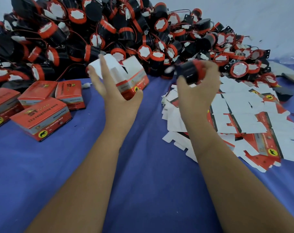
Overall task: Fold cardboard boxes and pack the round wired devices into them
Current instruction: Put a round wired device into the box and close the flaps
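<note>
At your far left, four folded red cardboard boxes [40, 118] sit closed in a cluster on the blue-covered counter [142, 182], the nearest one showing a yellow disc with a black animal figure on its side. Behind them, and running across the whole back of the counter, a large heap of round wired devices [109, 31] rises: black cylinders with red rims and white faces, thin red wires and white plugs tangled among them. Your left hand [114, 95] is raised above the counter and holds a partly folded box [131, 76] from below, fingers and thumb curled round its lower corner; the white inner flaps of that box stand open at the top, towards the heap. Just to its right, apart from the box, your right hand [198, 88] grips one round device [190, 71], black-bodied with a red rim, fingers wrapped over it and thumb under; it is blurred, so you cannot tell how its wire hangs. Below and to the right of that hand, a loose spread of flat unfolded box blanks [243, 118] lies on the counter, mostly white side up with some red printed faces showing. At the far right edge, a flat strip of plain brown cardboard [287, 71] lies by the heap's end.
</note>
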A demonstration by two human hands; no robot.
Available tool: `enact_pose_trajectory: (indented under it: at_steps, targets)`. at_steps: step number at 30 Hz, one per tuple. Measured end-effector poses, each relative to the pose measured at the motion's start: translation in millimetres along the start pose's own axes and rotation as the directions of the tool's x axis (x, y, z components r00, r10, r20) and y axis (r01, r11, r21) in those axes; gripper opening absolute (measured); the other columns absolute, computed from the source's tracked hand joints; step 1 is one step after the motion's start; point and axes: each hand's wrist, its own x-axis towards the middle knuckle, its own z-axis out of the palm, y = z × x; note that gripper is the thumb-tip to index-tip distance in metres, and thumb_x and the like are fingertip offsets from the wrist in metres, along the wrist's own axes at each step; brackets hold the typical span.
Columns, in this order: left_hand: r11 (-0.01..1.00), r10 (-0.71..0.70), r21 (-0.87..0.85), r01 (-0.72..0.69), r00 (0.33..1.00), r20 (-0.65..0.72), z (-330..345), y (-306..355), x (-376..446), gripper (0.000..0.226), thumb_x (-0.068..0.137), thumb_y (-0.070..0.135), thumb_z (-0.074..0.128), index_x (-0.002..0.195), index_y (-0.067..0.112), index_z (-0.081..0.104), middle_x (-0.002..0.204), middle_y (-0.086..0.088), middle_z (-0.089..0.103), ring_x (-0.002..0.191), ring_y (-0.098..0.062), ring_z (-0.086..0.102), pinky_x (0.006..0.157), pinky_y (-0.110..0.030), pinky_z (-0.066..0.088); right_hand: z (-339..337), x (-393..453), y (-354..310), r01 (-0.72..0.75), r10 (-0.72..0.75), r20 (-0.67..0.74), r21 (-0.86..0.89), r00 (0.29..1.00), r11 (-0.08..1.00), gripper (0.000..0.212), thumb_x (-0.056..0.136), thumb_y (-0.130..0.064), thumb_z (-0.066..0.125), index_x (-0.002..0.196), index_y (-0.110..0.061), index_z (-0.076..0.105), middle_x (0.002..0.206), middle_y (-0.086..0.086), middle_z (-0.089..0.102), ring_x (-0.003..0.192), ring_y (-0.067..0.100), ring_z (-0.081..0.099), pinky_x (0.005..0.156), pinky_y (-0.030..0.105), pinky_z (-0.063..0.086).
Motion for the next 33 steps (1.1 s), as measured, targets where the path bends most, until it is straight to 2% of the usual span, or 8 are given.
enact_pose_trajectory:
  at_steps: [3, 9, 12, 15, 22, 26, 29, 33]
  targets:
    - [0.982, 0.046, 0.166, -0.092, 0.964, 0.262, 1, -2, -5, 0.085, 0.086, 0.008, 0.074, 0.153, 0.031, 0.027, 0.164, -0.002, -0.015, 0.116, 0.042, 0.001, 0.082, 0.011, 0.028, -14, -5, 3, 0.182, -0.208, -0.156, -0.165, 0.965, 0.969, 0.046, 0.074, -0.004, 0.067, 0.12, -0.008, 0.062, 0.12, 0.017, 0.054, 0.109, 0.026, 0.05, 0.09, 0.021, 0.043]
    - [0.989, 0.095, 0.079, -0.124, 0.949, 0.302, 2, 5, -11, 0.048, 0.087, 0.024, 0.071, 0.123, 0.046, 0.047, 0.155, 0.011, 0.018, 0.13, 0.025, 0.018, 0.1, -0.002, 0.031, -11, -23, 17, 0.227, -0.197, 0.184, -0.156, 0.963, 0.961, 0.05, 0.084, -0.016, 0.072, 0.131, -0.019, 0.056, 0.134, 0.01, 0.045, 0.12, 0.019, 0.047, 0.087, 0.01, 0.04]
    - [0.998, 0.058, 0.002, -0.06, 0.978, 0.198, 2, 12, -12, 0.072, 0.08, 0.028, 0.073, 0.142, 0.033, 0.037, 0.148, 0.006, 0.033, 0.135, -0.016, 0.042, 0.105, -0.044, 0.047, -11, -23, 17, 0.273, -0.245, 0.181, -0.156, 0.953, 0.949, 0.053, 0.082, -0.011, 0.071, 0.133, -0.019, 0.056, 0.129, 0.011, 0.047, 0.118, 0.021, 0.048, 0.091, 0.021, 0.045]
    - [0.999, 0.028, -0.038, -0.022, 0.985, 0.173, 3, 13, -11, 0.107, 0.071, 0.032, 0.084, 0.151, 0.038, 0.014, 0.149, -0.002, 0.024, 0.131, -0.036, 0.048, 0.101, -0.048, 0.051, -13, -25, 13, 0.364, -0.333, 0.168, -0.212, 0.928, 0.907, 0.055, 0.078, -0.003, 0.069, 0.131, -0.015, 0.058, 0.133, 0.021, 0.045, 0.123, 0.032, 0.044, 0.096, 0.044, 0.047]
    - [1.0, -0.022, 0.025, 0.013, 0.932, 0.363, 3, 5, -13, 0.069, 0.075, 0.012, 0.084, 0.125, 0.042, 0.046, 0.128, 0.009, 0.035, 0.117, -0.012, 0.055, 0.091, -0.031, 0.056, -17, -32, -5, 0.587, -0.468, 0.424, -0.213, 0.776, 0.781, 0.058, 0.071, -0.01, 0.054, 0.128, -0.017, 0.054, 0.132, 0.022, 0.047, 0.115, 0.034, 0.046, 0.093, 0.042, 0.038]
    - [1.0, -0.007, 0.016, 0.003, 0.963, 0.269, 4, 6, -14, 0.107, 0.067, 0.004, 0.088, 0.146, 0.036, 0.025, 0.147, 0.001, 0.017, 0.112, -0.008, 0.058, 0.083, -0.015, 0.054, -16, -32, 0, 0.522, -0.271, 0.642, -0.237, 0.717, 0.819, 0.064, 0.074, -0.026, 0.047, 0.137, -0.024, 0.05, 0.142, 0.007, 0.04, 0.123, 0.024, 0.044, 0.106, 0.045, 0.027]
    - [0.995, -0.095, 0.019, 0.094, 0.943, 0.32, 5, 4, -12, 0.117, 0.07, 0.007, 0.086, 0.156, 0.03, 0.011, 0.149, 0.0, 0.037, 0.115, -0.006, 0.058, 0.092, -0.019, 0.052, -17, -30, 4, 0.484, -0.253, 0.655, -0.196, 0.712, 0.853, 0.06, 0.078, -0.032, 0.044, 0.137, -0.028, 0.051, 0.138, -0.001, 0.048, 0.126, 0.015, 0.045, 0.107, 0.047, 0.023]
    - [0.968, -0.236, 0.017, 0.252, 0.88, 0.413, 6, -4, -8, 0.079, 0.077, -0.001, 0.077, 0.145, 0.021, 0.042, 0.122, 0.0, 0.064, 0.109, -0.016, 0.065, 0.094, -0.042, 0.056, -10, -33, 1, 0.465, -0.271, 0.62, -0.173, 0.737, 0.868, 0.04, 0.085, -0.031, 0.051, 0.122, -0.024, 0.063, 0.122, -0.004, 0.062, 0.117, 0.016, 0.054, 0.102, 0.04, 0.028]
